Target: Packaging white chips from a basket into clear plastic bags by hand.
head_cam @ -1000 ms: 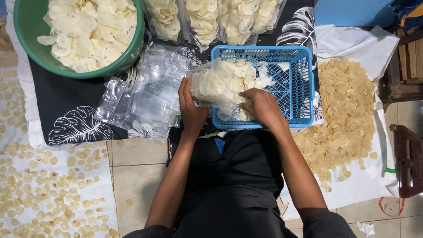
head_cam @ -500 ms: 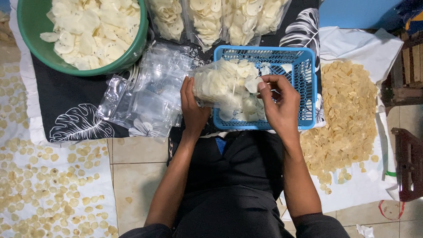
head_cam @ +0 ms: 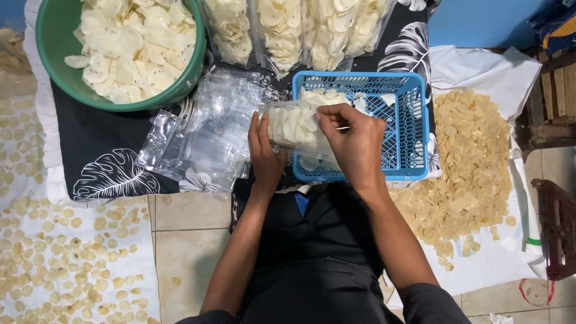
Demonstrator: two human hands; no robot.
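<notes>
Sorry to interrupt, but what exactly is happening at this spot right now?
A person is holding a clear bag of pale chips in both hands over a blue basket. The left hand supports its side and the right hand pinches its top edge. A green tub of chips, filled bags and empty bags lie nearby.

**Both hands on a bag of pale chips over the blue basket**

The left hand (head_cam: 265, 150) grips the clear chip-filled bag (head_cam: 294, 125) at the blue basket's (head_cam: 414, 126) left edge; the right hand (head_cam: 354, 141) pinches the bag's top over the basket. Left of the basket lie empty clear bags (head_cam: 204, 135), farther left a green bowl (head_cam: 51, 42) of chips. Filled bags (head_cam: 282, 30) lie behind the basket, and yellowish chips (head_cam: 474, 156) are spread to its right.
</notes>
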